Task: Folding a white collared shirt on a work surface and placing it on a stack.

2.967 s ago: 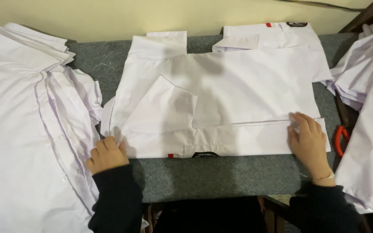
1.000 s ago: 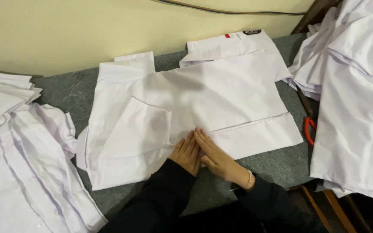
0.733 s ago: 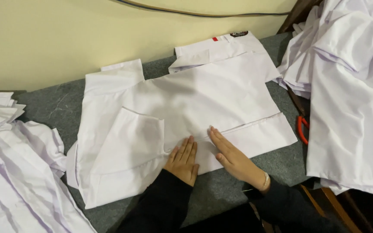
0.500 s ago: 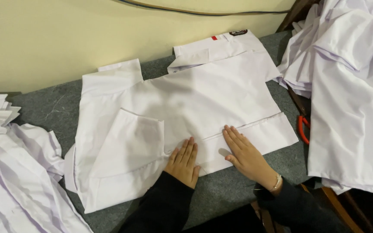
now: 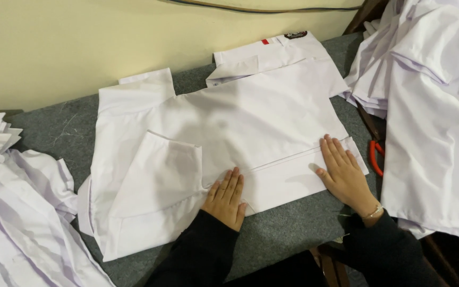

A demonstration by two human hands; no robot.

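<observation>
Both hands lie flat, fingers spread, on a white shirt [image 5: 251,122] mid-table [image 5: 288,234]: left hand [image 5: 227,196] near its front edge, right hand [image 5: 342,172] rightward. Shirt piles [image 5: 436,106] flank both sides; orange scissors [image 5: 374,157] beside the right pile.

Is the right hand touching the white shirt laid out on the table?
Touching. The head view shows the right hand lying flat, palm down, on the folded hem of the shirt, with no gap under the fingers.
</observation>
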